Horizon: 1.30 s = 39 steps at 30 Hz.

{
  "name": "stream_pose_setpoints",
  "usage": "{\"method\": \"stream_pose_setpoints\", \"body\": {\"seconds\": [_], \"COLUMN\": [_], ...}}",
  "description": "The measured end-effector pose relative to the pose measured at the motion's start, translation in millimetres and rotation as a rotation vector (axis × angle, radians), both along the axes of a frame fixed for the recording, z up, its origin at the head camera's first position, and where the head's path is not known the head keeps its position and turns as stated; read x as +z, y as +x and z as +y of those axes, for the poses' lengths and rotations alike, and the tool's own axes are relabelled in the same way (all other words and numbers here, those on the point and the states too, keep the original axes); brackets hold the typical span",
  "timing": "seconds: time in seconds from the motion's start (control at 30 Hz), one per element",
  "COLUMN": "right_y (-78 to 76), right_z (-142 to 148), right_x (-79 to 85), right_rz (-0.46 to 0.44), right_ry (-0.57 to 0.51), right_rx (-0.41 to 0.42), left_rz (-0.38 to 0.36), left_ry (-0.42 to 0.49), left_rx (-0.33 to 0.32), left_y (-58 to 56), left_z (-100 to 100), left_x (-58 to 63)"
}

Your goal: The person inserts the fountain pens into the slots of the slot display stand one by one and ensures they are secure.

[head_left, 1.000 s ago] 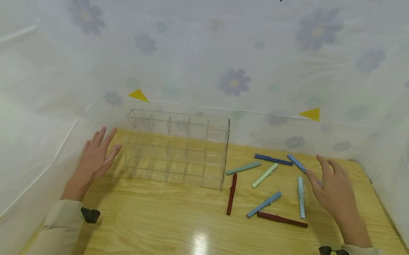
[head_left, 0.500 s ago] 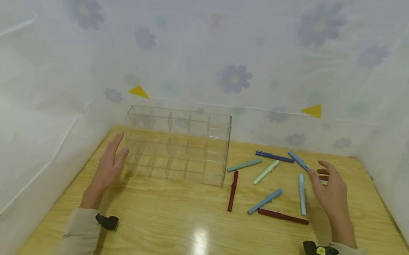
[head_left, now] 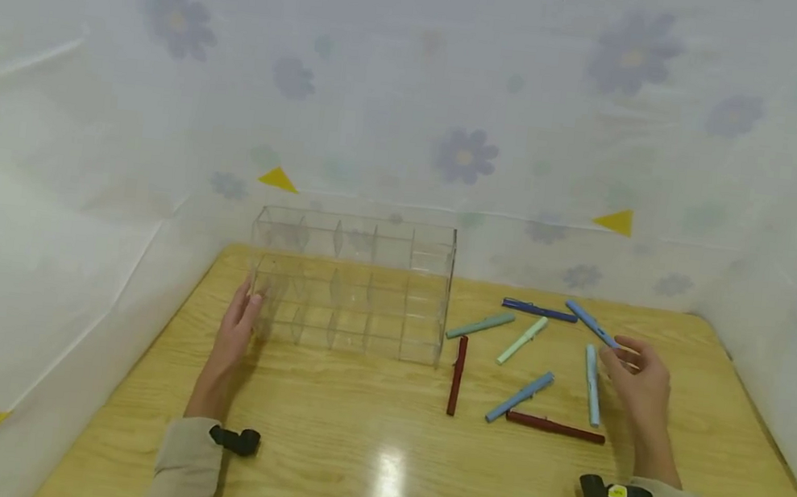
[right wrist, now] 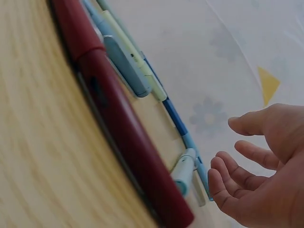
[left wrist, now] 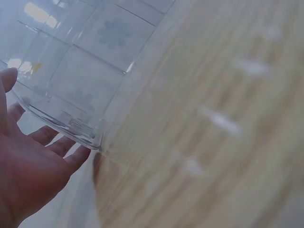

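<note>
"Where was the left hand [head_left: 236, 324]?"

"Left of centre in the head view, at the left end of the clear acrylic organizer [head_left: 354, 286]. Its fingers were extended and spread along that end, the thumb set apart, with no curl round the plastic. They seemed to touch it, though I couldn't be sure."

"And the organizer itself?"

"It stood upright on the bench [head_left: 319, 451], just left of the middle of the frame, its compartments split by thin dividers."

"What about the right hand [head_left: 641, 379]?"

"Right of centre, by the lower end of the periwinkle-blue pen [head_left: 589, 322]. The fingers were loosely bent and the thumb stood well clear of them, so the hand had hold of nothing. Whether a fingertip touched that pen, I couldn't tell."

"Where were the other pens?"

"All right of the organizer. The navy pen [head_left: 540, 310] lay uppermost, with the sage-green pen [head_left: 480, 326] and the mint-green pen [head_left: 522, 340] below it. The pale-blue pen [head_left: 592, 385] lay just left of the right hand. Lower down were the steel-blue pen [head_left: 520, 396], an upright-lying dark-red pen [head_left: 457, 375] near the frame's centre, and a second dark-red pen [head_left: 555, 428] lying crosswise, lowest of all."
</note>
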State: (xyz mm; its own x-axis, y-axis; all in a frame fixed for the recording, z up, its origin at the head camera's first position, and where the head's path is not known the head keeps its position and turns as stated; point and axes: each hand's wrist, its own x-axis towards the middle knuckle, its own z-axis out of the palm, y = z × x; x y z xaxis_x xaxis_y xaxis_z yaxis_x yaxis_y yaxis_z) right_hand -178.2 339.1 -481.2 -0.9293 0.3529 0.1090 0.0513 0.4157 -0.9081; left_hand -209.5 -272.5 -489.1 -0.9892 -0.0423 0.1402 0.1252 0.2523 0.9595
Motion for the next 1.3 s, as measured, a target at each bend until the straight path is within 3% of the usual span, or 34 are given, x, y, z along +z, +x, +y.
{"method": "stream_pose_setpoints", "body": {"seconds": [0.13,0.33,0.47,0.6,0.97,1.3], "right_y": [-1.0,-2.6,2.0,3.0,-8.2,-8.0], "right_z": [-3,-6,-4,-6,-16,-15], "right_x": [-8.6,-14.9,-17.4,-18.1,-15.6,-18.0], "right_rz": [-0.067,-0.127,-0.135,-0.136,-0.154,-0.137], "right_ry": [0.003,0.09,0.12,0.146,0.2,0.177], "right_rx": [-0.007,-0.03,-0.03,-0.044,-0.076,-0.12], "left_rz": [-0.043,-0.006,0.002,-0.015,-0.029,-0.004], "left_ry": [0.026,0.088,0.117,0.087,0.124,0.131], "left_rx": [-0.014,-0.037,-0.051,-0.057,-0.062,-0.072], "left_y": [3.1,4.2,1.6,-1.1,0.8,10.0], "left_z": [0,-1,3,2,-5,4], "left_x": [-5.3,-14.0,-20.9,-23.6,-17.3,0.9]}}
